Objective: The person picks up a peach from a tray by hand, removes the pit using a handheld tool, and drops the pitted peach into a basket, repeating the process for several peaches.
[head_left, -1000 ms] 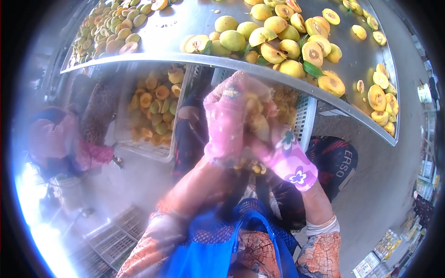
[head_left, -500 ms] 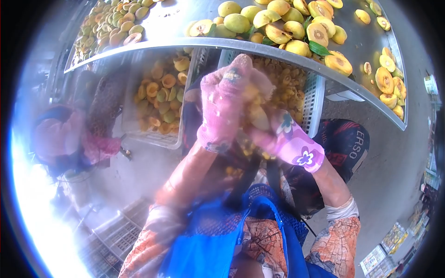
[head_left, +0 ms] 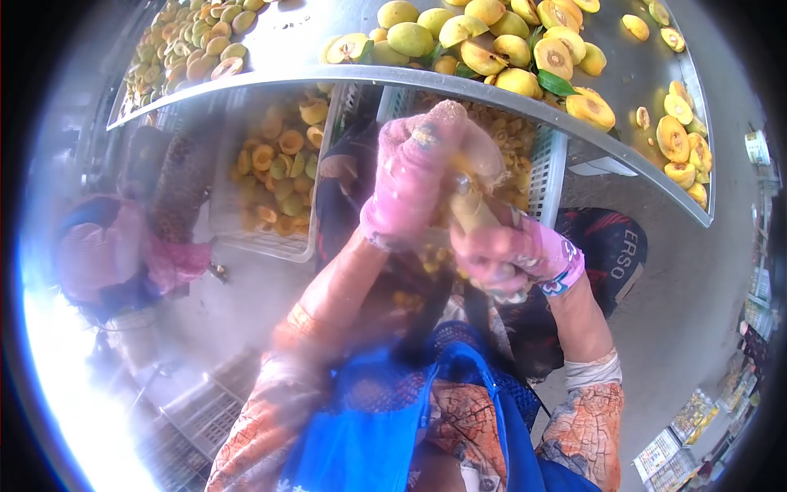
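Note:
My left hand, in a pink glove, is raised below the table's front edge with its fingers curled around a yellow peach piece, mostly hidden and blurred. My right hand, in a pink flowered glove, is closed around the tan handle of a small tool. A shiny metal collar shows at the handle's upper end, against the left hand. The tool's tip is out of sight. Under both hands is a white crate with many yellow-brown pieces.
A metal table carries whole and halved yellow peaches, with a heap of peach halves on its left. Another crate of hollowed halves stands below. At left sits another person in pink gloves.
My right hand has turned over and drawn slightly down, so its curled fingers and the tool handle now show. My left hand stays closed and has shifted slightly right.

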